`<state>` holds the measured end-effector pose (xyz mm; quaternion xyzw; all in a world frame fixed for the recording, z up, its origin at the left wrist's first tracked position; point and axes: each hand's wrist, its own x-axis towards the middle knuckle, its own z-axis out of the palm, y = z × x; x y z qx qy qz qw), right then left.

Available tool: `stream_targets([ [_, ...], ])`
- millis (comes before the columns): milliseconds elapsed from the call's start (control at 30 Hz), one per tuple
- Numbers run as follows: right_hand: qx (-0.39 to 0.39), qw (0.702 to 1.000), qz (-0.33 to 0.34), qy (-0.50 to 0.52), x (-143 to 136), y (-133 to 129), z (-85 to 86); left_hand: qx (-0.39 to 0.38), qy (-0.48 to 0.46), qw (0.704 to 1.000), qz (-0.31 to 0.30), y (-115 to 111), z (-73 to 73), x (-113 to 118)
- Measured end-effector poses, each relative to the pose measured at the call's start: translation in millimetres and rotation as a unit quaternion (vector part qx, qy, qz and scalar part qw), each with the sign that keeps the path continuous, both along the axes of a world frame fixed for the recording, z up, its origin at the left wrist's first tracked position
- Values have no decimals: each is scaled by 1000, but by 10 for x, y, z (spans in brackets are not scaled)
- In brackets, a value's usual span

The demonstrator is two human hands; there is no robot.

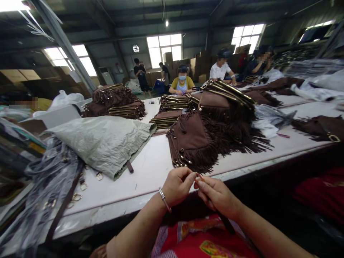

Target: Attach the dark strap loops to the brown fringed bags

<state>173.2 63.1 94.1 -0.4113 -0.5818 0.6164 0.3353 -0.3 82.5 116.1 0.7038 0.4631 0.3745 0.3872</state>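
My left hand (177,184) and my right hand (216,193) meet just below the near edge of the white table (150,168). Both pinch a thin dark brown strap (225,222) that runs down from my fingertips across my lap. A silver bracelet circles my left wrist. Just beyond my hands, a stack of brown fringed suede bags (196,143) lies on the table with small metal studs along its left side.
A grey-green woven sack (104,141) and clear plastic bags with loose straps and gold buckles (80,184) lie at left. More piles of brown bags (120,102) cover the table farther back. Several other people work at the far end.
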Motion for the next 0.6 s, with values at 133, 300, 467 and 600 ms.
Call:
stream_targets([
  [133,243,954,-73,-158,90,30,-112,-4,61,994,93,8,-105,104],
  [300,412,872,-64,-256,147,117,-362,-170,-54,974,137,1,-429,241],
  [467,429,867,-70,-242,169,274,-540,-261,-147,949,100,73,-656,328],
  [600,422,876,-120,-199,187,459,-654,-273,-91,955,70,211,-650,294],
])
